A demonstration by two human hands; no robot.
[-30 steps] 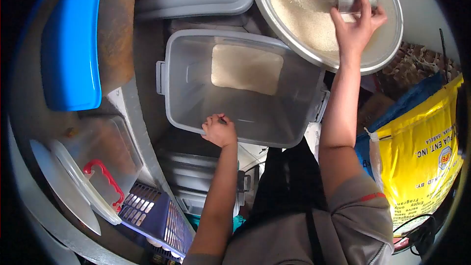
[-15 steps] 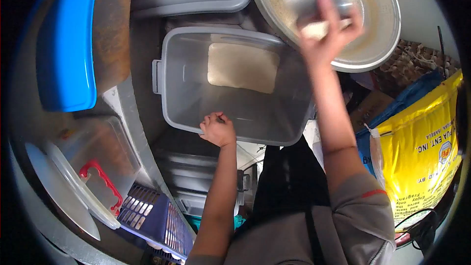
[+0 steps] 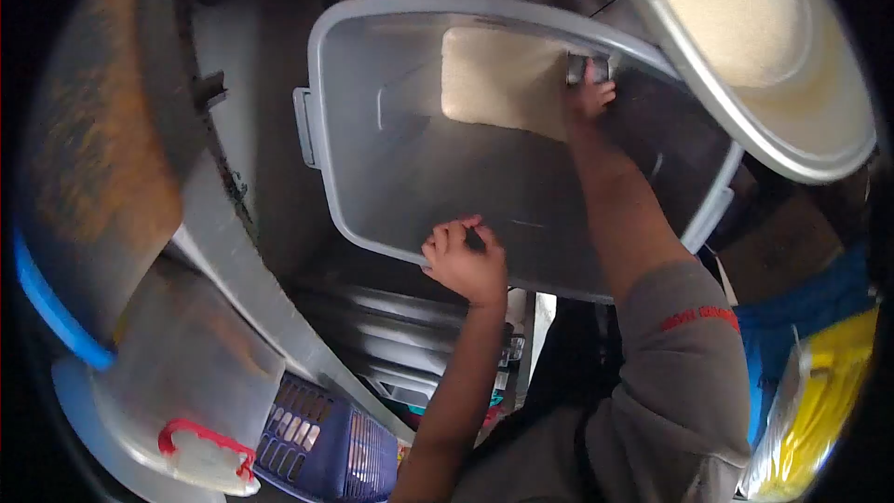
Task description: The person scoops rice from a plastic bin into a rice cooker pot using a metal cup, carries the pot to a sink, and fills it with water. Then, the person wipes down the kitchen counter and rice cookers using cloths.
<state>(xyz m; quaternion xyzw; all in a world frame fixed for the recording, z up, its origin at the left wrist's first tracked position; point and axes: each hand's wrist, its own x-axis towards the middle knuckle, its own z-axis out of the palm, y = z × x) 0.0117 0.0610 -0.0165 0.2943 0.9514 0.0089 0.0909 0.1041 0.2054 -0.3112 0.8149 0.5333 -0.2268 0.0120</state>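
Right hand (image 3: 589, 98) grasps 1 metal cup (image 3: 589, 67) inside gray bin (image 3: 382, 182), at right edge of bin's grain (image 3: 498, 79). Left hand (image 3: 467, 261) curled at bin's near edge; can't tell if gripping. 1 basin (image 3: 792, 126) right of bin.

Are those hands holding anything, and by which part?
The right hand holds a metal cup, apparently by its near side. The left hand is at the bin's near rim; whether it grips is unclear.
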